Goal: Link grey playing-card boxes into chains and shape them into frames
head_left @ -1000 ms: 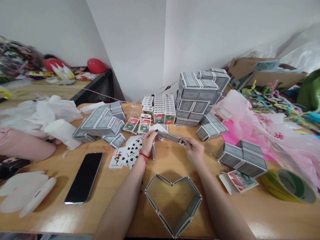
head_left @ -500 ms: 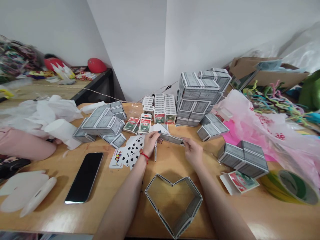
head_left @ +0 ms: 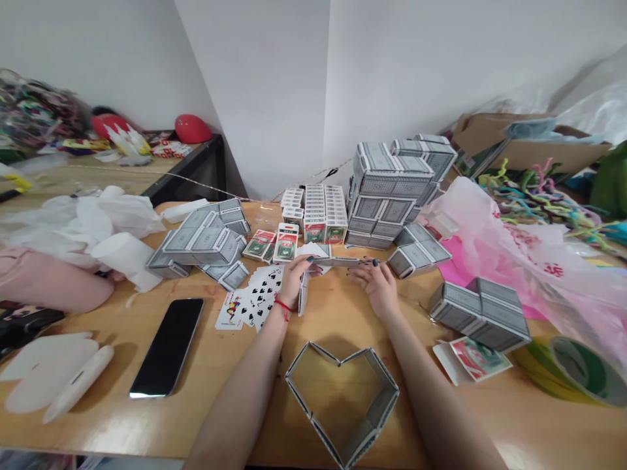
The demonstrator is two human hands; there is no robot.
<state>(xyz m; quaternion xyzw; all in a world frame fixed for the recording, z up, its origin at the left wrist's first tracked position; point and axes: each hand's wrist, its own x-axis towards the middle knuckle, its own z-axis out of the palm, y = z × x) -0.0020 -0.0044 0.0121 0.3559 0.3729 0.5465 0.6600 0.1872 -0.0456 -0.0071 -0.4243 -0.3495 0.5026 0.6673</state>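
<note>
Above the table, my left hand (head_left: 295, 279), with a red string bracelet at the wrist, grips a jointed strip of playing cards (head_left: 337, 262). One section of that strip (head_left: 303, 292) hangs down beside the palm. My right hand (head_left: 376, 287) is at the strip's far right end, fingers stretched beneath it and a fingertip over it; the exact grip is partly hidden. Between my forearms stands a heart-shaped frame of joined cards (head_left: 313, 421). Loose face-up playing cards (head_left: 259, 297) lie fanned left of my left hand, a joker among them.
Stacked card-covered blocks (head_left: 389, 189) rise at the back right, near rows of card boxes (head_left: 314, 212). More blocks (head_left: 200, 235) sit on the left, above a phone (head_left: 167, 346). An opened card box (head_left: 477, 359) and a tape roll (head_left: 571, 369) lie at right.
The strip's right end has come up, so it now lies nearly level. My right hand has gone from a pinch to more extended fingers at that end.
</note>
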